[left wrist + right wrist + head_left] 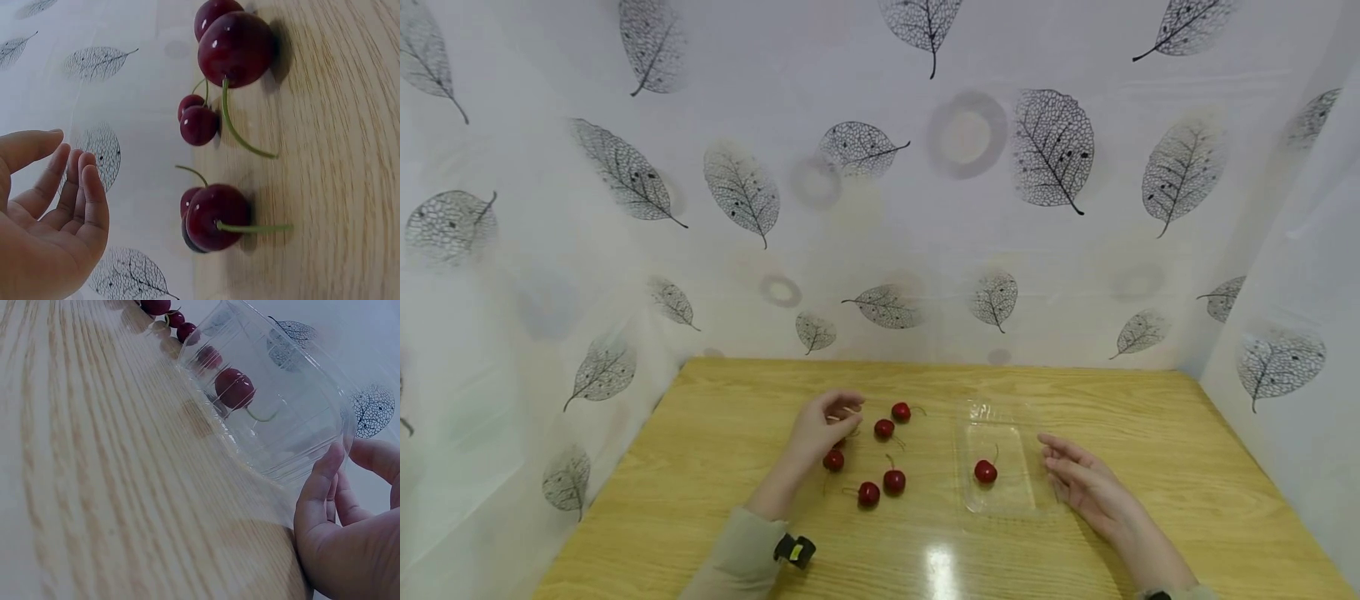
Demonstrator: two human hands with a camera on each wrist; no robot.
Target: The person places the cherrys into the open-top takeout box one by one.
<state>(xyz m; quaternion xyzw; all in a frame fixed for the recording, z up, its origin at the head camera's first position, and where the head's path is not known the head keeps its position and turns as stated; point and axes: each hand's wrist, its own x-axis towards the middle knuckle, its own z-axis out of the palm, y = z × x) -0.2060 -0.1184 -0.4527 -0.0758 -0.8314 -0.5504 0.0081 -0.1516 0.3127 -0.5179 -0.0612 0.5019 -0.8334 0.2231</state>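
In the clear plastic tray (1000,500) right of centre on the tabletop (1150,433) lies a single red cherry (986,472), stem up, resting on the tray floor. The right wrist view confirms it: one cherry (234,388) inside the transparent wall, the rest visible beyond it.

The right hand (1090,483) lies at the tray's right edge, fingers straight and relaxed, one fingertip (331,465) touching the tray wall; nothing is gripped. The contact reads as steadying the light tray so that it does not slide.

Five loose cherries lie on the tabletop left of the tray, well apart from it: one farthest back (901,412), one just in front of that (884,429), a pair touching nearest the person (882,487), and one (833,460) directly under the left hand (823,425).

The left hand hovers over that cluster, fingers loosely bent and spread, empty; the left wrist view shows the palm (50,212) open with no cherry between the fingers, and cherries (215,215) on the wood just beside it. Whether it touches the near cherry cannot be told.

White sheeting printed with leaves (1052,150) encloses the tabletop on three sides.
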